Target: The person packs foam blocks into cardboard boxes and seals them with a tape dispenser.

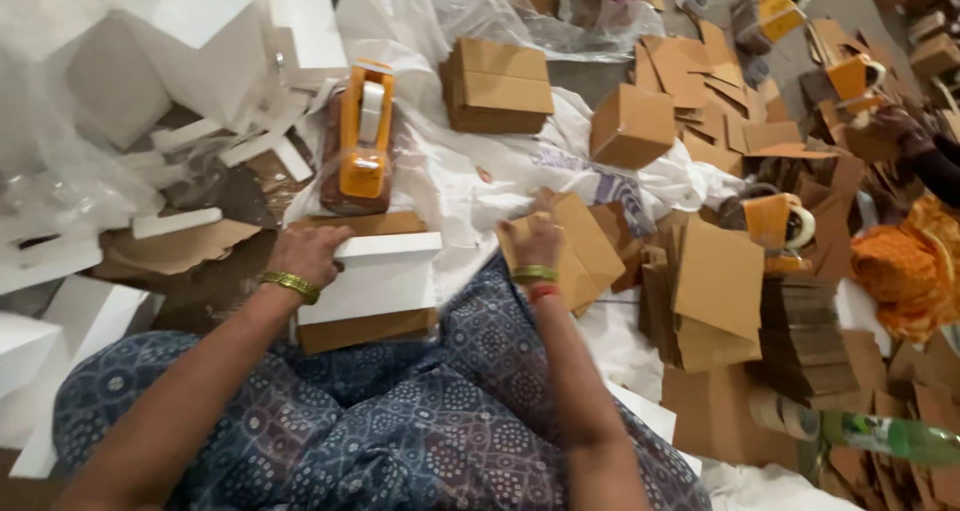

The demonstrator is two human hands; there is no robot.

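Right hand seemingly grips flat cardboard box.

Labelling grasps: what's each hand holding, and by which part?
Right hand grips a flat cardboard box at its left edge. Left hand rests on a white foam block at its left end.
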